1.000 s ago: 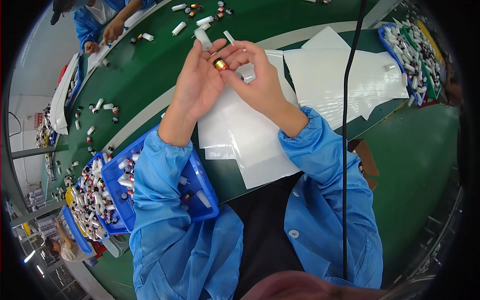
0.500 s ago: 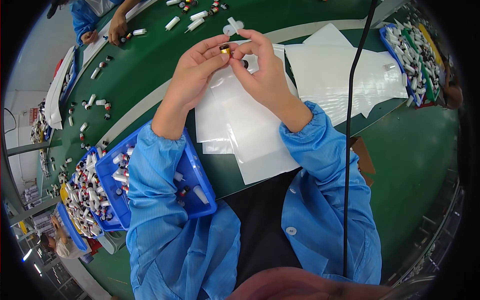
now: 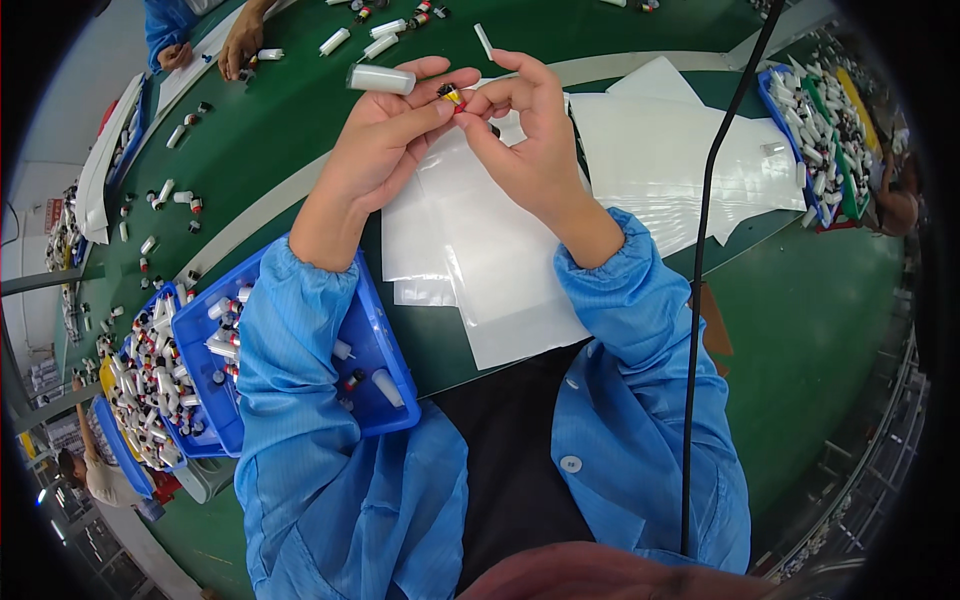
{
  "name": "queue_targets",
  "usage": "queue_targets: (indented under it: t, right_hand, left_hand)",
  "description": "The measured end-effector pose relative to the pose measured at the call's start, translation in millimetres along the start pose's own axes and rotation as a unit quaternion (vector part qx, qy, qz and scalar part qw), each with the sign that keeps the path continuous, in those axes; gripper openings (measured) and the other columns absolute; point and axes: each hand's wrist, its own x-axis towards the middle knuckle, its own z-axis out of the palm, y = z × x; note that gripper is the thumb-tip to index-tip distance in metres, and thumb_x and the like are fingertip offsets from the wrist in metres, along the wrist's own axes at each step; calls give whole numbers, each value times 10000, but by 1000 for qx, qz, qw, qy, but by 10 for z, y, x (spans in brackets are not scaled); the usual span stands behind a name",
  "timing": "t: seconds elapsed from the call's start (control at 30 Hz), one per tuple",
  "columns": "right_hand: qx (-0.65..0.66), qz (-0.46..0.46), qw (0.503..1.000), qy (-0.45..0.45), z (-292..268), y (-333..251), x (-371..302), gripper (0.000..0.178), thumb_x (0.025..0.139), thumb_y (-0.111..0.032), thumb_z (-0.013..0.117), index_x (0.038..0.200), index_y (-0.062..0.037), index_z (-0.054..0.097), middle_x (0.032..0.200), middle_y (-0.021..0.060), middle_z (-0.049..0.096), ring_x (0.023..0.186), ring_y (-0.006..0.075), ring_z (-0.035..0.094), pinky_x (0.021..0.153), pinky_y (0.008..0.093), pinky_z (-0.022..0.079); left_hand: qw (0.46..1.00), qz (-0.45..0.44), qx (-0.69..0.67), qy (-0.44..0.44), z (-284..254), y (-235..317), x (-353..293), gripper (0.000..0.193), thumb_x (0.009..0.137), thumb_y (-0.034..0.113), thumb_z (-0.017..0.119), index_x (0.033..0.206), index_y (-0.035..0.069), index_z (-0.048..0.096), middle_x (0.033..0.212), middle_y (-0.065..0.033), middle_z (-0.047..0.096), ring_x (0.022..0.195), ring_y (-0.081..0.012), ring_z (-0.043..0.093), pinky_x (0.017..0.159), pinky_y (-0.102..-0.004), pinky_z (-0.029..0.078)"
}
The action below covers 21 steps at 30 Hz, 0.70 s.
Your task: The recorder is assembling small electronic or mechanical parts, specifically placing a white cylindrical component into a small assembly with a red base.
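holding, two bare hands above a green surface (image 3: 270,140): item one, left hand (image 3: 383,140), thumb and fingers closed on a small banded part (image 3: 450,96) in black, yellow and red; item two, right hand (image 3: 530,130), thumb and fingertips pinched at the red end of that same part, which thus sits between the two hands. one frosted white cylinder (image 3: 380,79), lying roughly level at the raised fingers of the left hand, well clear of the banded part. one slim white stick (image 3: 483,41), just beside the right index fingertip (whether gripped or merely behind it, cannot tell). beneath the hands, overlapping white sheets (image 3: 510,270), glossy; to their right, a second, fanned white stack (image 3: 680,150). by the left forearm, one blue tray (image 3: 372,310), tilted in view, with white cylinders and small dark pieces inside; beyond it, a crowded heap of parts (image 3: 150,385). upper right, further bins of white parts (image 3: 815,130). far side, loose white cylinders (image 3: 382,46) on the green, and a co-worker's hand (image 3: 241,45) near another small piece. one black cable (image 3: 705,200), hanging before the right sleeve (image 3: 650,340), which is blue.
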Motion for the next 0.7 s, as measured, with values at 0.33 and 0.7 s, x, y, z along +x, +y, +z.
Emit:
queue_targets:
  t: [0.33,0.7]
  right_hand:
    - [7,14,1000,4,19,-7,-12,506,846,34,699,1293,3,464,878,42,641,858,117,615,839,280,485]
    - [230,221,946,-53,-271,-22,134,81,918,-46,639,986,-1,645,926,48,664,835,101,603,762,238,471]
  left_hand:
    - [995,9,92,30,12,-39,-1,383,960,-15,571,1337,-35,504,1263,-170,622,1142,-221,635,1011,-324,521]
    - [976,58,209,33,6,-121,6,357,941,-17,578,1298,-30,592,1162,-137,672,1077,-204,663,977,-308,520]
